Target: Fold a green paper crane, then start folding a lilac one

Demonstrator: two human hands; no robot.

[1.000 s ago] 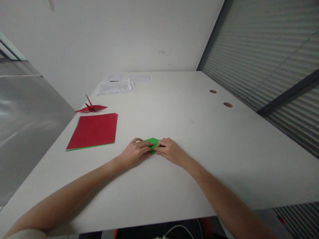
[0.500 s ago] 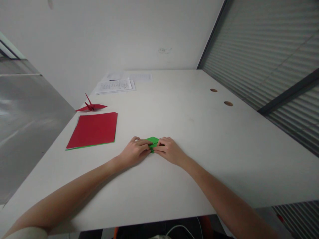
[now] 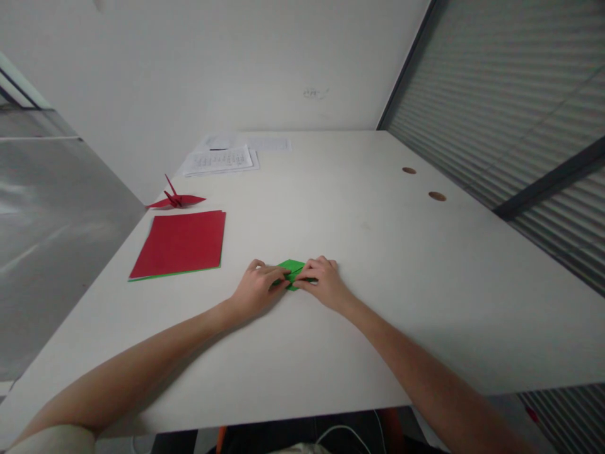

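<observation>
A small folded piece of green paper (image 3: 293,266) lies on the white table between my hands, its far edge and a dark crease showing. My left hand (image 3: 261,287) is closed on its left side, thumb and fingertips at the paper. From the right, my right hand (image 3: 324,282) pinches the opposite side, thumb near me and fingers bent over the top. Much of the paper is hidden under my fingers.
To the left lies a stack of red and green paper sheets (image 3: 182,243). Behind it stands a red paper crane (image 3: 176,199). Printed sheets (image 3: 220,161) lie at the back of the table (image 3: 378,302). Two round holes (image 3: 437,196) pierce the tabletop at right, beside window blinds (image 3: 501,113).
My right hand has shifted slightly right, and a little more of the green paper shows between my hands. My left hand keeps nearly the same pose. The whole view has shifted slightly.
</observation>
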